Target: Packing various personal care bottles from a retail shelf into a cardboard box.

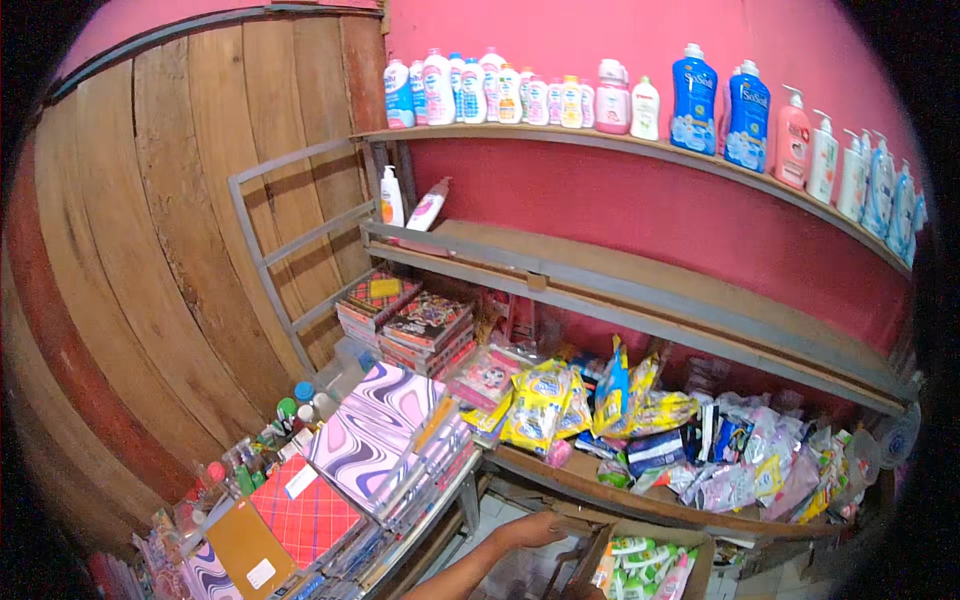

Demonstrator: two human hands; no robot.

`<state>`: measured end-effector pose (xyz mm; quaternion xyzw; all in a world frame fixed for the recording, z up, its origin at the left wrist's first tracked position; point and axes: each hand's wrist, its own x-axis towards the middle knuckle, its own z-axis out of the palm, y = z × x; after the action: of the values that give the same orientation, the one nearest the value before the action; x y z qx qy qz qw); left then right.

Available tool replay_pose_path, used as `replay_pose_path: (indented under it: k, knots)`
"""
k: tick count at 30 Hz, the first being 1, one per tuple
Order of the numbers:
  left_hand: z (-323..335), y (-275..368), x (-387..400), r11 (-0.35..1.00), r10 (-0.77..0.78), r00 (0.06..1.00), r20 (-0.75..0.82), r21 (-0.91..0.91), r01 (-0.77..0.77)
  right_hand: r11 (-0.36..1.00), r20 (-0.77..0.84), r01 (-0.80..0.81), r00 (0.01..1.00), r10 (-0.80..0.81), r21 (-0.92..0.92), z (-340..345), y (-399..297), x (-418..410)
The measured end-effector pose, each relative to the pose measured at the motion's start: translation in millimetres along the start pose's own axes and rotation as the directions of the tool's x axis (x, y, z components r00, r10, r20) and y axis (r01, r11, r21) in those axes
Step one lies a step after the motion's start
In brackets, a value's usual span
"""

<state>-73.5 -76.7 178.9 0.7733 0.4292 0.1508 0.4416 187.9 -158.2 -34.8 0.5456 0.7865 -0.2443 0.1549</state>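
In the lower middle, my left hand reaches over the floor, just left of an open cardboard box; its fingers are blurred and nothing can be made out in them. Inside the box lie several green and white bottles and a pink one. My right hand is mostly cut off by the lower edge; a small dark part of it seems to show at the box's near left side, and its fingers are hidden. Beyond the box, the low shelf holds yellow packets and other plastic-wrapped packs.
At left, stacked notebooks cover a table, with small bottles behind them along the plank wall. The middle shelf has two pump bottles at its left end. Blue bottles and powder bottles line the top shelf.
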Motion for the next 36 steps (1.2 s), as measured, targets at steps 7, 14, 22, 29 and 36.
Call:
replay_pose_path:
  k: [7, 14, 22, 29, 36]
  knots:
    - [-132, 35, 13, 0.993, -0.116, 0.985, -0.125, 0.016, 0.119, 0.994, -0.281, 0.109, 0.953, -0.114, -0.031, 98, 111, 81]
    - [-267, 73, -2, 0.999, 0.043, 0.869, -0.494, 0.033, -0.030, 0.493, 0.431, -0.551, 0.835, 0.343, 0.674, -186, -28, 51]
    - [-465, 40, 4, 0.927, 0.238, 0.331, -0.913, 0.315, 0.205, 0.650, 0.157, -0.182, 0.983, 0.096, 0.738, -252, -37, 86]
    - [-656, -78, 14, 0.867, 0.120, -0.025, -0.992, 0.093, 0.490, 0.729, -0.021, 0.067, 0.997, -0.072, 0.681, -331, -93, 81]
    - [-773, -165, 17, 0.908, -0.047, -0.086, -0.995, -0.078, 0.412, 0.794, -0.357, 0.355, 0.915, -0.188, 0.493, -382, -144, 112]
